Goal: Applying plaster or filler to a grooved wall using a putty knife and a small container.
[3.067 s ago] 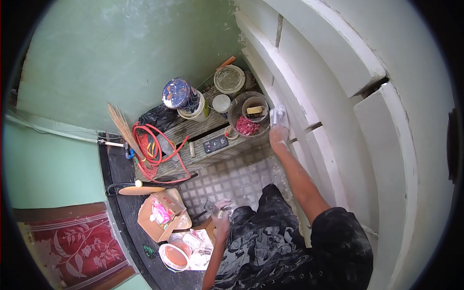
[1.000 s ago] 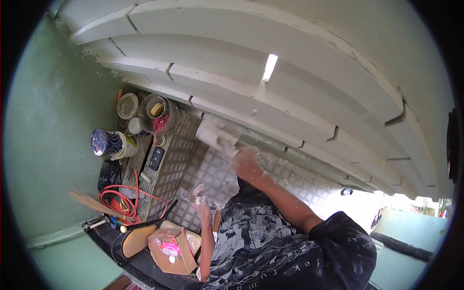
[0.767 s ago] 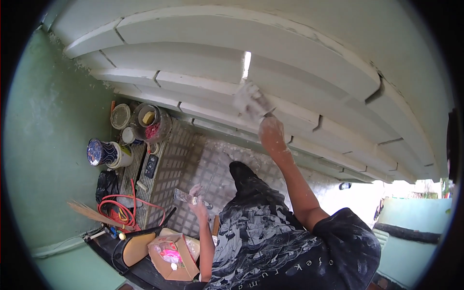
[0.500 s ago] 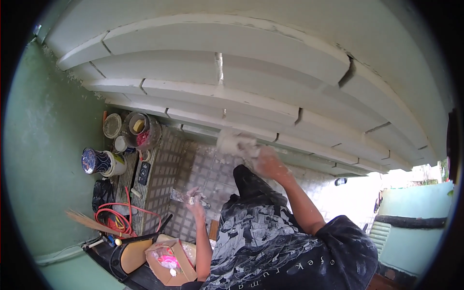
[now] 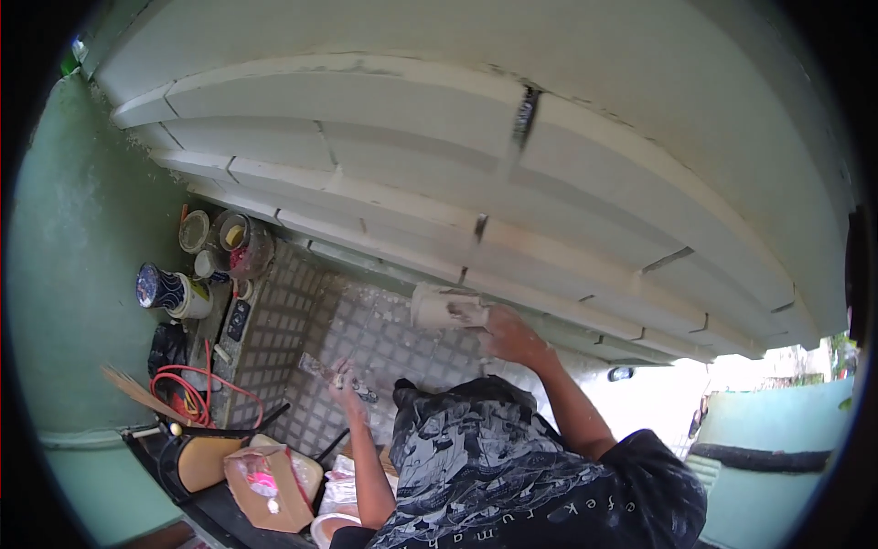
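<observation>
Head view: right hand (image 5: pixel 512 337) is clamping its fingers on a wide, flat, white-smeared trowel (image 5: pixel 445 306), which is hanging farther right along the long white slats (image 5: pixel 366 96) than earlier, so facing another stretch. Left hand (image 5: pixel 346 393) is gripping a small, smeared metal scraper (image 5: pixel 313 365).

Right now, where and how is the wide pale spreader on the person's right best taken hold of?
Probably at the narrow end, coming from the person's right: the spreader has its broad, flat end pointing left, and the right grip is closed around the opposite end. That held end is mostly covered, so its exact shape can't be told.
</observation>
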Motion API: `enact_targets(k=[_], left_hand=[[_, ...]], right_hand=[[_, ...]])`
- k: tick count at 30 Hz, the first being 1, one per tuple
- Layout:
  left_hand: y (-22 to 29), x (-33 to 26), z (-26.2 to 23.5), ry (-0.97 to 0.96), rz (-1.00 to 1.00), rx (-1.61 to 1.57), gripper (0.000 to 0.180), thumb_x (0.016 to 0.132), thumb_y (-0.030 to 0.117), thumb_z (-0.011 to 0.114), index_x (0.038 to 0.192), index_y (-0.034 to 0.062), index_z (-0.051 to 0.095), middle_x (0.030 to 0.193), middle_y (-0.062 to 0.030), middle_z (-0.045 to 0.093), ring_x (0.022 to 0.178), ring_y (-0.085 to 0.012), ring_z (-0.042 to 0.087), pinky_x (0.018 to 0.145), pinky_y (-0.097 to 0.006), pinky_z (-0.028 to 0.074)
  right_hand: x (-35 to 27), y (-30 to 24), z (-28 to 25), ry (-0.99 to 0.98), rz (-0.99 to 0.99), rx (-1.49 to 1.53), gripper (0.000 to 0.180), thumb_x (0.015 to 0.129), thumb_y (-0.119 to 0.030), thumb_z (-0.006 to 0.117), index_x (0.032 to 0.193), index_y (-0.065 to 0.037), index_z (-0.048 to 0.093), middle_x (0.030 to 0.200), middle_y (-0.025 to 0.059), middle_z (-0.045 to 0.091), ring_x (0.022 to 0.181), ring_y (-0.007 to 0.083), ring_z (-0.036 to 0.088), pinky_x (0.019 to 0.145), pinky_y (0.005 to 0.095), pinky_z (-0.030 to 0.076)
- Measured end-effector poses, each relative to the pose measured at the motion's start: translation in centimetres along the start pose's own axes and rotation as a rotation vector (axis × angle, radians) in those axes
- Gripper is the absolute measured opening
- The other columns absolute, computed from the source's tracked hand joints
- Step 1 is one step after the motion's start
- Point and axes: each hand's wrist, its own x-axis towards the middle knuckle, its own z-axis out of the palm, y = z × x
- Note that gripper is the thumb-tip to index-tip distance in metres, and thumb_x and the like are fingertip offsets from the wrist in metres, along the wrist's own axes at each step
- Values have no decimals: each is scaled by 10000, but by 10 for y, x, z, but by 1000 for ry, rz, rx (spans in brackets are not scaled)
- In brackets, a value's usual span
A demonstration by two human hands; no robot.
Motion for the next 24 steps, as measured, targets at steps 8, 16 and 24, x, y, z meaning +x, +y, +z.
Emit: enact_targets(k=[8,16,24], left_hand=[[-44,-135,77,340,-322,-62,262,795,138,631,1031,25,633,849,-5,582,699,-83,497,582,-241,401],[-47,-245,96,313,-342,-184,254,821,126,652,1061,64,597,770,12,549,596,-64,486,502,-219,379],[-56,-317,91,314,-299,-222,364,808,110,700,1130,74,534,873,9,596,600,-58,452,498,-217,353]], right_hand=[[-96,80,-96,625,-5,254,399,747,-56,744,1112,12,599,1140,189,628,1083,303,595,915,394,461],[-126,135,-132,64,328,17,328,837,-63,576,1158,6,569,1198,181,582,1132,350,546,953,431,456],[-237,155,-230,1061,-436,-1034,338,857,-118,581,1176,-4,575,1138,166,617,1094,326,581,918,447,452]])
